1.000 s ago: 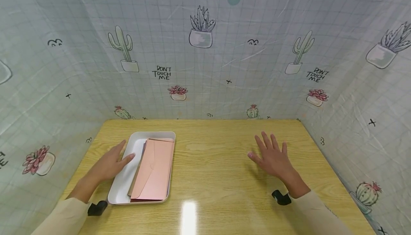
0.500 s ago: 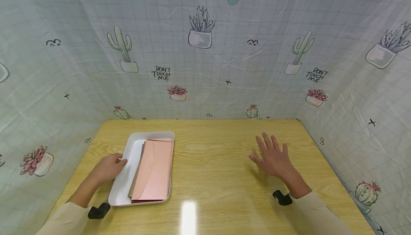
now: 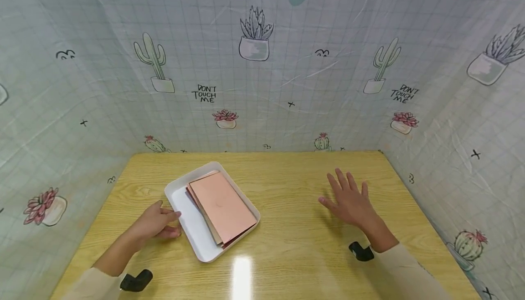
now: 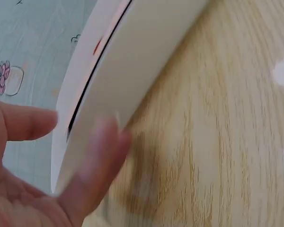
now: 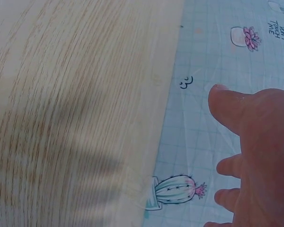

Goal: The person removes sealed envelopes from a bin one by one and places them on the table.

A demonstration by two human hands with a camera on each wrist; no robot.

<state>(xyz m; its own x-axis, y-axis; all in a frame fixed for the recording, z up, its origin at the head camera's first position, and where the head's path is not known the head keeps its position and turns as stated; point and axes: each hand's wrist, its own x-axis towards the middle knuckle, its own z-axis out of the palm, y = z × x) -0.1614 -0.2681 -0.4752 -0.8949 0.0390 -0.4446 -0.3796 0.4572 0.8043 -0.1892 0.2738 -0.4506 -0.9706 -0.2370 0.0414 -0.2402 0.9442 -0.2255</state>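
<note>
A white tray lies turned at an angle on the left half of the table. Inside it is a small stack of envelopes, a pink envelope on top, with brown and dark red edges showing beneath. My left hand is at the tray's left side, thumb tip at the rim and fingers low beside the outer wall. In the left wrist view the thumb and fingers are spread apart, the fingers blurred; firm contact is unclear. Over the right side of the table, my right hand has its fingers spread and holds nothing.
The wood-grain table carries a bright light reflection near its front. A pale curtain printed with cacti surrounds the back and both sides. A black wrist device sits at each cuff.
My left hand gripped the tray's left rim, and the tray has swung round and shifted right with its envelopes. That hand's fingers now appear loosened. My right hand has barely moved.
</note>
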